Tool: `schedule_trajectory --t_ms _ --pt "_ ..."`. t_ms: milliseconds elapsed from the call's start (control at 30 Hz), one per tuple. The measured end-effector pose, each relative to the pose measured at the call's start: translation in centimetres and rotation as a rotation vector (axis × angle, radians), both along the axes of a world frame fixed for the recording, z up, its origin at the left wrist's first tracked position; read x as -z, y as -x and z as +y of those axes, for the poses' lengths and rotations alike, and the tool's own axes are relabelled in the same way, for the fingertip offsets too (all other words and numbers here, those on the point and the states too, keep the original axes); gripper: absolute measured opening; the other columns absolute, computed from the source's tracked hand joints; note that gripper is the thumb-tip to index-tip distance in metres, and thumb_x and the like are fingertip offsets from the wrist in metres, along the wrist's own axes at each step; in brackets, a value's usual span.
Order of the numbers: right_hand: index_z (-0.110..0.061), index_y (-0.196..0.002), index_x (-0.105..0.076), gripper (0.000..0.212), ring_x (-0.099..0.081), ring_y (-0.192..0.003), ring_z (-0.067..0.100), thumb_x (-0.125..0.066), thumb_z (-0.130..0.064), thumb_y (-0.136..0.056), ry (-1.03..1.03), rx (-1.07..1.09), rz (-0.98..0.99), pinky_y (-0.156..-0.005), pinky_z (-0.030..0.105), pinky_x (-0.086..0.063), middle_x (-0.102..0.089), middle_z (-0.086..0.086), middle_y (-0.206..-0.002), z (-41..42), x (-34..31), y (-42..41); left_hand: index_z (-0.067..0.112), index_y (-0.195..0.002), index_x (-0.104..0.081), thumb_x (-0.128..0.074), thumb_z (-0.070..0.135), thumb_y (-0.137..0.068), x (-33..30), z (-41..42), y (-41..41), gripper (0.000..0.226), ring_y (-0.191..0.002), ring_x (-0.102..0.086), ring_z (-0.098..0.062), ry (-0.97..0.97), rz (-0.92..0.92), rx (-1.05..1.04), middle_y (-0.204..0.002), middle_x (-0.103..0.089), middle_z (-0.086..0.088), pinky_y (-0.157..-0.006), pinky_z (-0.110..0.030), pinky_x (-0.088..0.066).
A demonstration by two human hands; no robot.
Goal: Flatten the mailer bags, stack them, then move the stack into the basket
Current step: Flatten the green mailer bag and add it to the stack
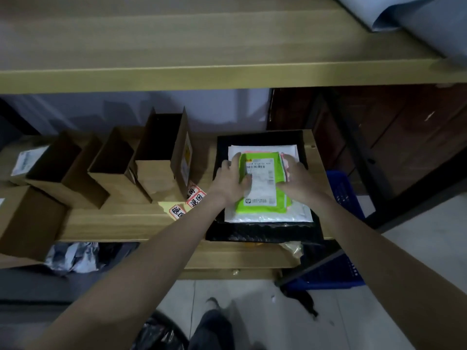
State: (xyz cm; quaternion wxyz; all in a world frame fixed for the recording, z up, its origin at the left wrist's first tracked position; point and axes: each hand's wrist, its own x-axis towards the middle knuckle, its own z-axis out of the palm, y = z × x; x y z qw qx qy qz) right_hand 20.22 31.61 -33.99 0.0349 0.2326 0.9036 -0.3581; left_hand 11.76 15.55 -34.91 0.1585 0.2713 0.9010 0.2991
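We see both hands on a stack of flat mailer bags lying on the wooden shelf [121, 223], right of centre. The top item is a bright green plastic mailer bag [260, 198] with a white printed shipping label [261, 183] stuck to it. Beneath it lies a larger white padded mailer bag [267, 215], and beneath that a black plastic mailer bag [262, 232] whose near edge overhangs the shelf front. A thin pink edge shows at the right side of the green bag, between it and the white one.

The left hand [231, 179] rests on the left part of the green bag, fingers spread and only slightly bent, pressing down. The right hand [297, 178] sits at the green bag's right edge with fingers curled around that edge; it appears to grip the green bag.

To the left on the shelf stand several open brown cardboard boxes [156, 157]. Just near them lie small red-and-white printed stickers [194, 197]. A blue plastic basket [341, 190] stands to the right of the shelf, lower down, partly hidden by the right forearm.
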Motion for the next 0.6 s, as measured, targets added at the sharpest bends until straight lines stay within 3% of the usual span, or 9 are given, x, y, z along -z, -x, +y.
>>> schedule_trajectory --t_ms 67,133,267,400,600 --pt "-0.016 -0.148 -0.017 0.075 -0.029 -0.132 0.036 -0.059 -0.017 -0.087 -0.179 -0.070 -0.043 -0.100 0.043 -0.040 -0.029 0.015 -0.143 -0.2 0.8 0.1 0.011 -0.146 -0.020 -0.042 0.031 -0.097 0.8 -0.2 0.2 0.058 -0.128 -0.034 -0.037 0.101 0.103 0.041 -0.144 -0.029 -0.018 -0.102 -0.044 -0.034" --pt "-0.012 -0.148 -0.019 0.065 -0.018 -0.139 0.033 -0.052 -0.023 -0.093 -0.340 -0.150 -0.006 -0.108 0.045 -0.033 -0.021 0.014 -0.150 -0.6 1.3 0.0 0.012 -0.149 -0.018 -0.034 0.033 -0.099 1.2 -0.3 0.0 0.056 -0.140 -0.020 -0.031 0.135 0.151 0.120 -0.155 -0.014 -0.012 -0.113 -0.042 -0.022" --pt "-0.011 -0.150 -0.009 0.058 0.000 -0.147 0.021 -0.027 -0.033 -0.101 -0.506 -0.292 0.008 -0.119 0.040 -0.005 -0.005 0.008 -0.159 -1.6 2.2 0.4 0.018 -0.151 0.004 -0.017 0.041 -0.101 2.6 0.2 0.0 0.059 -0.146 0.010 -0.013 0.323 0.222 0.258 -0.159 0.014 0.002 -0.119 -0.041 0.000" --pt "-0.019 -0.150 0.005 0.058 0.012 -0.146 0.014 -0.012 -0.044 -0.100 -0.544 -0.306 -0.139 -0.117 0.045 0.007 0.011 -0.001 -0.159 -1.8 3.5 0.9 0.019 -0.150 0.011 -0.013 0.042 -0.101 3.4 1.0 0.1 0.058 -0.145 0.015 -0.011 0.362 0.268 0.262 -0.158 0.018 0.003 -0.119 -0.042 0.004" --pt "-0.026 -0.148 0.015 0.057 0.017 -0.144 0.009 -0.008 -0.046 -0.099 -0.490 -0.313 -0.140 -0.117 0.048 0.006 0.020 -0.005 -0.157 -1.4 4.8 0.6 0.023 -0.148 0.015 -0.009 0.044 -0.101 4.7 1.0 0.1 0.057 -0.143 0.019 -0.009 0.362 0.236 0.250 -0.156 0.023 0.005 -0.118 -0.039 0.006"
